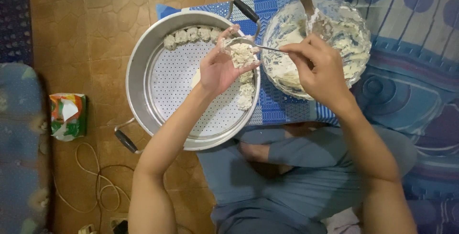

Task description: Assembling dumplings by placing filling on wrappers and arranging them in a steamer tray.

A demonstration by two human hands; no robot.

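Left of the grip, a steamer tray (167, 83) carries dumplings (191, 35) along its far and right rim, most of it bare. The left hand (220, 69) cups a dumpling (242, 54); the right hand (315, 69) pinches a spoon (253, 44) against it. Right of that, the bowl (356, 57) looks well scraped down

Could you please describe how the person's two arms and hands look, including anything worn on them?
Both arms are bare from the elbows down; no sleeves show. The left hand and right hand wear no gloves, and no rings, watch or bracelets are visible. Both forearms are slim.
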